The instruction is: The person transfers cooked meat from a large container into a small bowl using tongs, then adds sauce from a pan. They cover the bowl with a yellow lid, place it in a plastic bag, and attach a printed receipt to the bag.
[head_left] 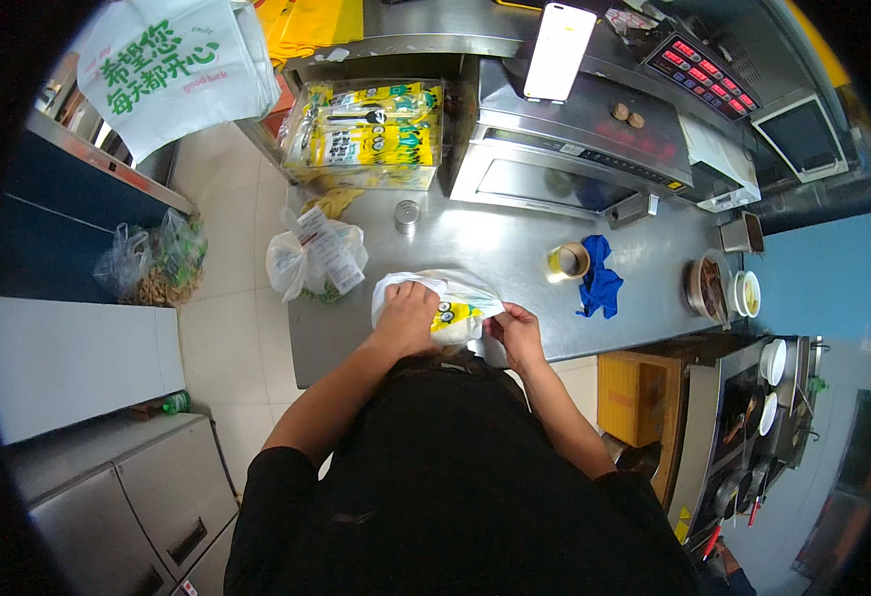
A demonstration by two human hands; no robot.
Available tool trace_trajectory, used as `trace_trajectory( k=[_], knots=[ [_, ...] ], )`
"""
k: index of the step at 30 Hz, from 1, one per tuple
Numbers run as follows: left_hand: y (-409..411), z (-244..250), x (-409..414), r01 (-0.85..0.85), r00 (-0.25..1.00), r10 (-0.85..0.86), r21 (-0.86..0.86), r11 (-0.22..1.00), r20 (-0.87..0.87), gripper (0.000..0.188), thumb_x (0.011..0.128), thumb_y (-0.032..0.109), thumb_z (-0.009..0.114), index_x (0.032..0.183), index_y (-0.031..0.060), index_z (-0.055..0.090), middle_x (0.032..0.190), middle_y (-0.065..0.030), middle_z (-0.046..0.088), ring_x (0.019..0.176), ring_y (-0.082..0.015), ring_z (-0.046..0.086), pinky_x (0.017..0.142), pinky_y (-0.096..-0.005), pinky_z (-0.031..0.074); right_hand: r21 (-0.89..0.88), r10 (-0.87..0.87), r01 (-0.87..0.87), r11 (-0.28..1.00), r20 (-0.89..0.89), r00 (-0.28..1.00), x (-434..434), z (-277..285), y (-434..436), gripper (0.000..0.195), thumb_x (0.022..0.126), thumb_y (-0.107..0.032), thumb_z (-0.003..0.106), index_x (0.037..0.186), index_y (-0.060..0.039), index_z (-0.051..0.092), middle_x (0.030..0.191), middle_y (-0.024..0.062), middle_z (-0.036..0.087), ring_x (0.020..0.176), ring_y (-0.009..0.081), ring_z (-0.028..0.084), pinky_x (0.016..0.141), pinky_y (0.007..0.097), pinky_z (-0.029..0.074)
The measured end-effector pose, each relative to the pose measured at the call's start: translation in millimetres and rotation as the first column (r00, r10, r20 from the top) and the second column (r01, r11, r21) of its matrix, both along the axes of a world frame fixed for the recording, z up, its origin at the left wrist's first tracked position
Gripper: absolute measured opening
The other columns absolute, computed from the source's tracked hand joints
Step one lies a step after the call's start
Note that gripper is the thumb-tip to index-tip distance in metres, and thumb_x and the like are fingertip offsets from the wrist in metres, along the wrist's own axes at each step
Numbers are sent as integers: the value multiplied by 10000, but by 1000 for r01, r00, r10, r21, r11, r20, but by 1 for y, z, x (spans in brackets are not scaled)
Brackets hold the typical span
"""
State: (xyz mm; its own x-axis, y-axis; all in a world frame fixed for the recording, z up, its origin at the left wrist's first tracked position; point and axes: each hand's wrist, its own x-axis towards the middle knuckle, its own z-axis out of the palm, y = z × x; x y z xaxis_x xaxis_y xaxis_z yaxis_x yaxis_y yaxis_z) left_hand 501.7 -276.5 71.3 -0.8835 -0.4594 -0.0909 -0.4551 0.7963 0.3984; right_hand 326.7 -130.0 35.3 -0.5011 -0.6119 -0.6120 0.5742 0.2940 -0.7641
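A white plastic bag (473,284) lies at the near edge of the steel counter, its mouth towards me. Inside its opening shows a yellow printed cutlery packet (450,316) on top of a pale container. My left hand (408,316) rests over the bag's left side, fingers curled on the plastic and thumb near the packet. Between the fingertips of my right hand (516,331) is the bag's right rim. Left of it, a tied white plastic bag (286,257) has a printed receipt (331,249) on it and greens showing at its base.
On the steel counter (473,238) stand a shaker (407,216), a tape roll (571,261) and a blue cloth (601,279). Behind are a bin of cutlery packets (376,138) and a steel oven (555,179). A stove with pans (733,425) is at right; another person's hand shows at lower right.
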Motion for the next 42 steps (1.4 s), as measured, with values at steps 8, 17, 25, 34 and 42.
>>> trace_trajectory(
  k=[8,17,25,34,42],
  knots=[
    [-1,5,1,-88,995,88,-16,996,43,676,550,440,791,1062,41,599,1097,-158,530,1101,-305,446,944,-441,299,56,-23,26,998,-38,999,-8,-1,-1,164,850,-1,564,1006,-27,610,837,51,629,666,148,584,626,284,508],
    [3,-9,5,-63,996,58,-65,996,-71,883,588,460,798,1331,92,494,1344,-217,430,1171,-334,421,978,-453,274,-148,-147,160,976,92,985,3,28,5,102,889,-34,551,941,-35,639,821,11,618,661,99,536,602,225,448],
    [4,-20,8,-32,998,26,-105,994,-50,884,656,424,756,1415,147,396,1451,-242,301,1222,-357,388,994,-471,258,179,230,-147,973,-668,708,34,69,4,573,778,-342,762,1143,-4,478,898,67,537,711,132,536,647,313,497],
    [8,-21,6,-86,994,68,-209,974,-89,843,635,416,744,1376,148,446,1441,-231,333,1214,-325,394,978,-453,278,538,757,-564,626,-247,605,33,54,-15,748,748,-594,669,1174,16,591,1107,215,635,1024,291,613,882,354,463],
    [5,-5,2,-100,994,98,-64,993,-47,921,617,405,782,1413,152,394,1425,-259,326,1168,-336,411,1002,-459,246,438,704,-611,659,-76,706,38,-3,-18,524,882,-406,581,1186,21,581,1192,184,606,1088,259,558,952,319,407]
  ],
)
